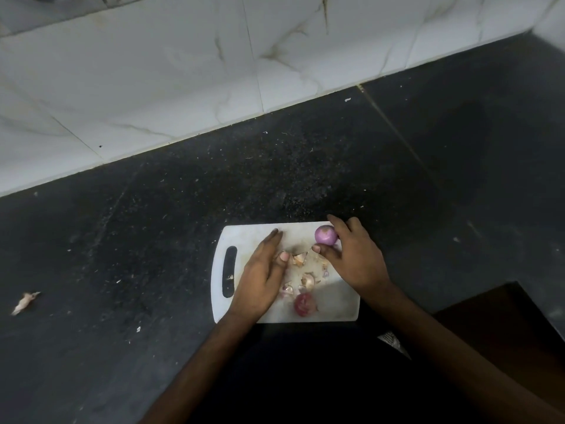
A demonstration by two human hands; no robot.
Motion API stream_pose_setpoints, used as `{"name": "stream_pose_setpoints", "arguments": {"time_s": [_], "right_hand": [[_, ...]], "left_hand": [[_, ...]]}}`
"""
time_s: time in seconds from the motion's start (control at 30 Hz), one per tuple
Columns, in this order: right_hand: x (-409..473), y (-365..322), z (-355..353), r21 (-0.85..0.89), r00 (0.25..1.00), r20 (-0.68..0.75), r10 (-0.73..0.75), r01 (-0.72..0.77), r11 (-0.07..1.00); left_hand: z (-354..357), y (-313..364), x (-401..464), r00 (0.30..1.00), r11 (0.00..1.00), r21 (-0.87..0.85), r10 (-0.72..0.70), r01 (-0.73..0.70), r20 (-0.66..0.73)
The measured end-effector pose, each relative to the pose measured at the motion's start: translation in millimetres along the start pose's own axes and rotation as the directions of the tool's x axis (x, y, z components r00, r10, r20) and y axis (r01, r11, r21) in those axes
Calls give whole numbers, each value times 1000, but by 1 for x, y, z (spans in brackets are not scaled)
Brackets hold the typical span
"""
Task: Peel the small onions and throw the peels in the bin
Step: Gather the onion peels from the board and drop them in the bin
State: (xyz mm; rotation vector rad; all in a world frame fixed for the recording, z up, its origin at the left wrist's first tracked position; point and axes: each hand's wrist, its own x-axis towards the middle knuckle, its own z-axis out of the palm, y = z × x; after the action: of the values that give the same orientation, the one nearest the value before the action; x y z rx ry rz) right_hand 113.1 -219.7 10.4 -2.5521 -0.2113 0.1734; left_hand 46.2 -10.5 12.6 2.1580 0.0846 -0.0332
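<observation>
A white cutting board (342,307) lies on the dark counter. A peeled purple onion (325,235) sits at the board's far right corner, and my right hand (351,258) curls around it, index finger and thumb touching its sides. My left hand (263,273) rests flat on the board with fingers together, its thumb against a heap of pale onion peels (305,270) in the middle. A second small reddish onion (303,304), skin still on, lies near the board's front edge. No bin is in view.
A stray peel (26,301) lies on the black counter (153,240) far to the left. A white marble-tiled wall (183,71) runs along the back. A brown wooden surface (519,325) shows at the lower right, below the counter's edge.
</observation>
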Motion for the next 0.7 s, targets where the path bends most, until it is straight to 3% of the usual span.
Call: {"name": "stream_pose_setpoints", "arguments": {"time_s": [0.2, 0.43, 0.5, 0.63, 0.7], "right_hand": [[-17, 7, 0, 92, 1000, 2, 17, -17, 996], [-42, 2, 9, 198, 989, -141, 45, -16, 980], [-54, -2, 16, 204, 988, -153, 11, 21, 979], [-77, -7, 33, 161, 971, -78, -225, 235, 958], [-81, -10, 32, 216, 975, -58, -212, 220, 951]], "left_hand": [[12, 4, -10, 996, 944, -316, -85, 93, 37], [14, 10, -8, 995, 908, -408, -68, 95, 78], [12, 11, -10, 993, 909, -407, -49, 89, 108], [9, 14, -22, 986, 888, -448, -33, 103, 161], [6, 12, -29, 991, 897, -438, -10, 67, 130]]}}
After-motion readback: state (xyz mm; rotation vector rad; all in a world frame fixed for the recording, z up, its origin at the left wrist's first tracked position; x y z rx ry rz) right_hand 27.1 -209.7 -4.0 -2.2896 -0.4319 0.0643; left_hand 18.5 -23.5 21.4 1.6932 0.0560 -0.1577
